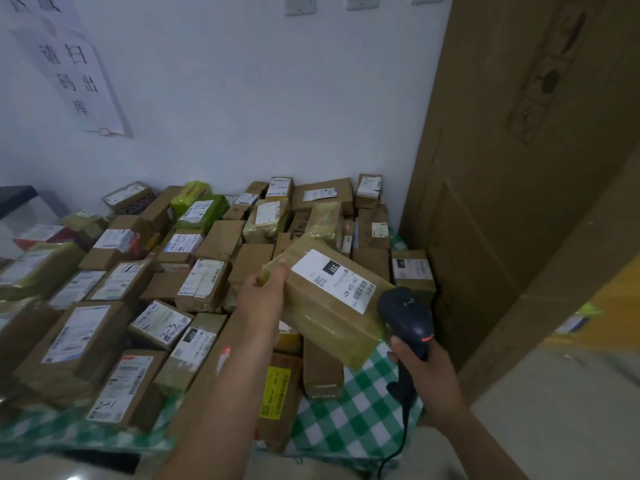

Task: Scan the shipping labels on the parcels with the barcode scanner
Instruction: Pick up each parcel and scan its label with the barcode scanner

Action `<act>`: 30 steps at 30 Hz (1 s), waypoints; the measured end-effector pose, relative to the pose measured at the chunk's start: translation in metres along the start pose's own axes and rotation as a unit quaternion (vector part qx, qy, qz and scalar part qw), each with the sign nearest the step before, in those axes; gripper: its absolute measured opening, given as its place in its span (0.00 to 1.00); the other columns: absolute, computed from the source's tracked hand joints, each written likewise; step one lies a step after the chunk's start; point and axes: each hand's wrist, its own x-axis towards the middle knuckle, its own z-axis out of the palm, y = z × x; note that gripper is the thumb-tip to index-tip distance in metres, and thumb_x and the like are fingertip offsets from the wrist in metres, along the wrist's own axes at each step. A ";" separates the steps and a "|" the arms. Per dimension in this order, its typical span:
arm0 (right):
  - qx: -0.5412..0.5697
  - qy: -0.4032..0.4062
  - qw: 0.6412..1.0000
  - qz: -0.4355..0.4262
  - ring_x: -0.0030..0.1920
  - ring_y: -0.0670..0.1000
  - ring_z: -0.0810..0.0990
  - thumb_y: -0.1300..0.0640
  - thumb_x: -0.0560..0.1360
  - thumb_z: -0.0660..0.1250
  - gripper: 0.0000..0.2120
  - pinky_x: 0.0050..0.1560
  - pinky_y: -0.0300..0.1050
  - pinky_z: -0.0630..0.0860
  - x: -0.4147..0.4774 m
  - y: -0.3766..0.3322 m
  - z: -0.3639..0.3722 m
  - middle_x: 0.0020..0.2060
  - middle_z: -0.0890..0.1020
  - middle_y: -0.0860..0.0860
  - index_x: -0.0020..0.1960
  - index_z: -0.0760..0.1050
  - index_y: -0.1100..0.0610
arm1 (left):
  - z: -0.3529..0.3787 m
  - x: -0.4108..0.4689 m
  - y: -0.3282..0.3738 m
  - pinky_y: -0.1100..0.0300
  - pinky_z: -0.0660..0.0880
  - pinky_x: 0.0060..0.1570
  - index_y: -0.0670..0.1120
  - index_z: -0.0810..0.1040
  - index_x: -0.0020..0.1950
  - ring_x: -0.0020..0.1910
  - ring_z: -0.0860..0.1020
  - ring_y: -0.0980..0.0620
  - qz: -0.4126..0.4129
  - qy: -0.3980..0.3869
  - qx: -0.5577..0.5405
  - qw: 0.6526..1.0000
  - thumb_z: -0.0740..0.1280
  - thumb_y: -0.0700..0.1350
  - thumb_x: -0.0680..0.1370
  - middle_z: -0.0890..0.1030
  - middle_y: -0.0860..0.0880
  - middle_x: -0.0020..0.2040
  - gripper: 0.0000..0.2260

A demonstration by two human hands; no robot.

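Holding a taped parcel (323, 329) up beside the barcode scanner (408, 315).
The left hand (263, 294) grips the parcel's end above the tabletop (349, 422); the right hand (431, 379) clasps the scanner's handle, near the label (332, 282).

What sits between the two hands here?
Head view: the tape-wrapped brown cardboard parcel, white shipping label up, between left hand and right hand gripping the black barcode scanner.
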 end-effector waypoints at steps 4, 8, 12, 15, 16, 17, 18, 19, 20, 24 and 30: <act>0.083 0.044 0.995 0.010 0.45 0.48 0.86 0.59 0.75 0.72 0.08 0.47 0.45 0.81 -0.005 0.010 -0.003 0.44 0.87 0.44 0.52 0.79 0.50 | 0.019 -0.010 -0.004 0.56 0.73 0.46 0.55 0.69 0.57 0.45 0.73 0.58 0.047 -0.081 0.089 0.992 0.68 0.64 0.74 0.72 0.59 0.47 0.19; 0.194 0.116 0.972 0.061 0.49 0.52 0.86 0.55 0.77 0.70 0.10 0.53 0.54 0.81 0.001 0.013 -0.020 0.49 0.87 0.49 0.57 0.79 0.51 | 0.024 -0.010 -0.011 0.66 0.73 0.48 0.57 0.65 0.75 0.54 0.75 0.63 0.111 -0.236 0.191 0.946 0.75 0.59 0.71 0.73 0.61 0.61 0.35; 0.208 0.217 0.949 0.095 0.47 0.55 0.82 0.51 0.76 0.71 0.05 0.52 0.57 0.80 0.007 0.019 -0.036 0.46 0.83 0.49 0.51 0.77 0.49 | 0.031 0.003 -0.017 0.63 0.76 0.54 0.59 0.57 0.79 0.58 0.76 0.65 0.153 -0.321 0.267 0.896 0.79 0.48 0.70 0.70 0.59 0.70 0.44; 0.180 0.261 0.944 0.090 0.41 0.48 0.79 0.50 0.75 0.72 0.10 0.42 0.44 0.77 0.010 0.025 -0.041 0.44 0.81 0.48 0.53 0.76 0.50 | 0.045 0.015 -0.019 0.51 0.70 0.66 0.56 0.64 0.77 0.68 0.69 0.53 0.208 -0.323 0.337 0.860 0.78 0.48 0.71 0.69 0.53 0.71 0.38; 0.165 0.262 0.947 0.091 0.40 0.48 0.80 0.51 0.75 0.72 0.09 0.36 0.41 0.77 0.011 0.028 -0.042 0.44 0.82 0.49 0.52 0.76 0.51 | 0.051 0.019 -0.021 0.55 0.71 0.64 0.56 0.67 0.74 0.66 0.69 0.55 0.215 -0.327 0.339 0.855 0.78 0.49 0.71 0.71 0.55 0.67 0.35; 0.146 0.259 0.950 0.094 0.38 0.49 0.80 0.52 0.75 0.73 0.08 0.30 0.39 0.76 0.012 0.030 -0.041 0.42 0.82 0.51 0.52 0.76 0.52 | 0.056 0.022 -0.023 0.62 0.72 0.58 0.58 0.70 0.71 0.61 0.71 0.60 0.211 -0.335 0.325 0.859 0.77 0.51 0.71 0.73 0.59 0.61 0.30; 0.130 0.254 0.954 0.098 0.36 0.51 0.82 0.53 0.75 0.73 0.08 0.25 0.38 0.76 0.013 0.033 -0.040 0.41 0.83 0.53 0.51 0.77 0.54 | 0.062 0.025 -0.025 0.70 0.72 0.51 0.60 0.72 0.68 0.56 0.72 0.66 0.197 -0.345 0.300 0.867 0.76 0.52 0.72 0.73 0.64 0.57 0.26; 0.122 0.251 0.955 0.105 0.35 0.54 0.83 0.53 0.75 0.73 0.09 0.24 0.39 0.76 0.014 0.035 -0.037 0.40 0.83 0.56 0.51 0.78 0.55 | 0.068 0.028 -0.027 0.74 0.72 0.45 0.62 0.73 0.65 0.52 0.72 0.71 0.183 -0.354 0.274 0.875 0.75 0.53 0.73 0.72 0.68 0.55 0.23; 0.117 0.249 0.955 0.114 0.35 0.56 0.84 0.53 0.75 0.73 0.09 0.26 0.41 0.78 0.016 0.038 -0.035 0.41 0.83 0.58 0.50 0.78 0.55 | 0.075 0.032 -0.030 0.74 0.72 0.44 0.63 0.72 0.64 0.51 0.72 0.73 0.173 -0.362 0.255 0.880 0.74 0.53 0.74 0.71 0.69 0.54 0.21; 0.083 0.282 0.946 0.139 0.35 0.56 0.85 0.52 0.75 0.73 0.10 0.34 0.48 0.82 0.025 0.050 -0.025 0.42 0.83 0.57 0.51 0.77 0.56 | 0.105 0.050 -0.040 0.64 0.74 0.51 0.61 0.69 0.71 0.55 0.75 0.63 0.167 -0.408 0.278 0.854 0.69 0.55 0.78 0.75 0.63 0.56 0.22; 0.040 0.322 0.932 0.165 0.35 0.56 0.85 0.52 0.75 0.72 0.08 0.33 0.47 0.82 0.031 0.067 -0.014 0.40 0.83 0.55 0.48 0.76 0.53 | 0.154 0.070 -0.059 0.70 0.69 0.40 0.57 0.69 0.69 0.47 0.73 0.66 0.230 -0.430 0.373 0.790 0.66 0.58 0.79 0.73 0.66 0.51 0.20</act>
